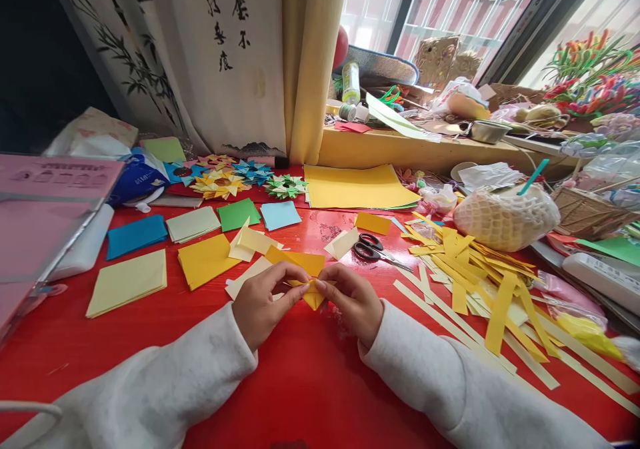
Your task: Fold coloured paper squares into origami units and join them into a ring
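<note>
Both hands meet over the middle of the red table (300, 369). They hold a small folded yellow paper (313, 296) between them, its lower part coming to a point. My left hand (267, 302) pinches its left side between thumb and fingers. On the right side, my right hand (353, 301) pinches it the same way. Just behind the fingers lies another orange-yellow paper (305, 261). Cream folded pieces (255, 241) are beyond my left hand. Black-handled scissors (373, 248) lie beyond my right hand, beside a small cream paper (342, 243).
Stacks of blue (137, 237), yellow (206, 260) and cream paper (127, 281) lie at the left. Folded paper stars (219, 181) and yellow sheets (357, 186) are behind. Paper strips (470, 282) and a wrapped cup (506, 217) occupy the right.
</note>
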Available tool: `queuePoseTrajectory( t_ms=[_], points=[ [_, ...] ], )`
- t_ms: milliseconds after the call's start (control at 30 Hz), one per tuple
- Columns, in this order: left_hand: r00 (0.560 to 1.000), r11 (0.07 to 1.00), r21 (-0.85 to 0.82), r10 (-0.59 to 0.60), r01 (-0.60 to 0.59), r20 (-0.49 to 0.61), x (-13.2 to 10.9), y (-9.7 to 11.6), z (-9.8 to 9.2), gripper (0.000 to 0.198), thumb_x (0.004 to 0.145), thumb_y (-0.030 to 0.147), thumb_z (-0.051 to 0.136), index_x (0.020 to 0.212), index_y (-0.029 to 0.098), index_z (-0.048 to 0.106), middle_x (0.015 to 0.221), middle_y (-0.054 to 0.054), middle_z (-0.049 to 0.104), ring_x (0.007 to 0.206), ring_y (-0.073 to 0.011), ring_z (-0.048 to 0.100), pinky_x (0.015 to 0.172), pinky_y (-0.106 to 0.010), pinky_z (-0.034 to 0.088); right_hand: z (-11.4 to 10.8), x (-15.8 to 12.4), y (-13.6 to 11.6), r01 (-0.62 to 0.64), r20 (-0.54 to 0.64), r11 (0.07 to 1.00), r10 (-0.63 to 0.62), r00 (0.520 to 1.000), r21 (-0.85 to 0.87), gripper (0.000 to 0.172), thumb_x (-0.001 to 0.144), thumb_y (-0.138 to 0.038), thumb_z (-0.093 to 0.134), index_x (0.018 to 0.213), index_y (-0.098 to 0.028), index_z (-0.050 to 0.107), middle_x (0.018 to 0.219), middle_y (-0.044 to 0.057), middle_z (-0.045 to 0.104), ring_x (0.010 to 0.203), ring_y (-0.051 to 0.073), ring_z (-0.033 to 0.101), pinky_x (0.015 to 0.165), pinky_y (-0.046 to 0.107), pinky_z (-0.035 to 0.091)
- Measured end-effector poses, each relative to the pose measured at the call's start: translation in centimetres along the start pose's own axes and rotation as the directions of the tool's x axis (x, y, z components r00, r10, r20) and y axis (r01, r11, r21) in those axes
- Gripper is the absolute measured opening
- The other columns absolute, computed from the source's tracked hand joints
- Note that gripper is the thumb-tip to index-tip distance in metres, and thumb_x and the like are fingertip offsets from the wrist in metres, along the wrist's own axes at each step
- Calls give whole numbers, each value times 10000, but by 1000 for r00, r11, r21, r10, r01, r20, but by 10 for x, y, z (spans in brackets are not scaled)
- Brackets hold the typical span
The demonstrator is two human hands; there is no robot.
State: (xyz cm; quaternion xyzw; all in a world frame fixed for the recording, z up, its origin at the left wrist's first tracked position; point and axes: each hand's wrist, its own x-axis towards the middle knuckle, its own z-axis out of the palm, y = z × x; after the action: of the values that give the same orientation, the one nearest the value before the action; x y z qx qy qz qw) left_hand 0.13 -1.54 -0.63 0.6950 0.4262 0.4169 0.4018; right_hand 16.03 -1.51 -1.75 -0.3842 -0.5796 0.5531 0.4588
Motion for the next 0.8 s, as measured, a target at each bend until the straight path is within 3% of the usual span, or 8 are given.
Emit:
queuePoseTrajectory(
  t_ms=[133, 233, 333, 433, 533, 667, 800],
  points=[
    [997, 996, -45, -83, 83, -1, -1, -3, 2, 184, 727, 272, 535, 879, 169, 516, 880, -36, 568, 835, -150, 557, 724, -275, 483, 0, -1, 0, 14, 2, 999, -14, 1000, -36, 169, 755, -335, 499, 745, -166, 491, 635, 1, 531, 536, 94, 511, 507, 236, 429],
    [987, 985, -73, -151, 156, 60, -1, -3, 2, 227, 710, 279, 552, 909, 173, 525, 914, -42, 573, 854, -161, 559, 729, -284, 481, 0, -1, 2, 41, -13, 998, -42, 999, -45, 146, 757, -317, 501, 790, -176, 480, 696, 5, 527, 553, 90, 512, 490, 224, 435],
    [965, 963, -122, -224, 241, 135, -1, -2, 2, 230, 698, 259, 561, 905, 162, 535, 828, -31, 593, 695, -135, 582, 653, -274, 491, -1, 0, 3, 33, -11, 999, -34, 999, -42, 185, 753, -313, 507, 884, -194, 453, 701, -2, 533, 532, 88, 519, 471, 219, 430],
    [961, 942, -200, -252, 270, 112, 0, -1, 0, 191, 686, 224, 569, 859, 150, 536, 696, 0, 578, 592, -112, 565, 603, -257, 482, -1, 1, 0, 4, -8, 1000, -3, 1000, 14, 291, 723, -307, 547, 965, -205, 423, 669, -21, 531, 528, 91, 529, 495, 230, 440],
    [960, 928, -246, -263, 279, 96, 2, -2, -1, 202, 685, 222, 567, 869, 148, 530, 638, 19, 546, 575, -105, 553, 587, -247, 471, -2, 2, -2, -40, 30, 997, 38, 999, 69, 234, 695, -322, 571, 851, -170, 488, 630, -16, 546, 537, 99, 543, 530, 244, 452],
    [964, 964, -83, -241, 252, 115, 2, -2, -2, 189, 685, 295, 567, 822, 165, 561, 725, -1, 577, 616, -107, 528, 581, -234, 437, -4, 1, 1, -67, 74, 997, 65, 995, 33, 196, 723, -344, 532, 740, -149, 520, 564, -9, 554, 496, 102, 541, 509, 251, 447],
    [987, 976, 162, -157, 149, 38, 3, 1, -4, 202, 697, 361, 543, 664, 167, 592, 648, 4, 539, 608, -111, 480, 551, -230, 397, -3, 0, 3, -64, 83, 998, 66, 994, -26, 193, 738, -350, 515, 738, -157, 513, 508, -22, 537, 458, 94, 521, 482, 238, 430]
  ],
)
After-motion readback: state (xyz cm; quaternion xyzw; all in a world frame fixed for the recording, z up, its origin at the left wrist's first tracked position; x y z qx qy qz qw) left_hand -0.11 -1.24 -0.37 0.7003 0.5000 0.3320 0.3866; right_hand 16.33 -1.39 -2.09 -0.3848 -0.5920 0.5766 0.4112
